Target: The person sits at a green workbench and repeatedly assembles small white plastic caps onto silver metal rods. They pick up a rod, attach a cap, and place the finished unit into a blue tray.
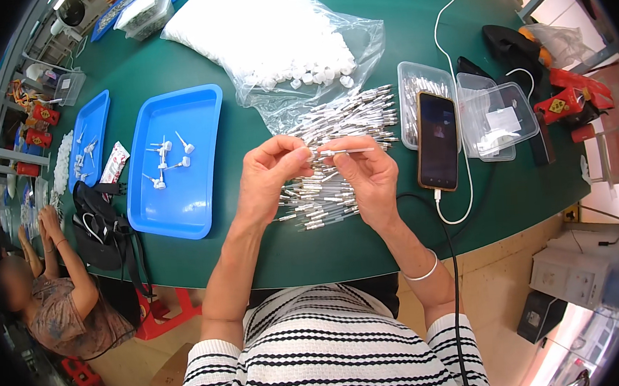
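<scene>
Pinching a slim silver-and-clear tube [346, 151] between thumb and fingers, the right hand [370, 183] is above a loose heap of silver-and-clear tubes [361, 114]; the left hand [265, 178], also above the heap, has fingertips pressed together, on what I cannot tell; left of the heap lies a blue rectangular plastic tray [206, 200], behind it a clear bag [367, 40] of white caps [315, 74]

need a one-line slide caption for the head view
Right hand holding a slim rod, left hand at its end, above a pile of similar rods, blue trays to the left.
</scene>
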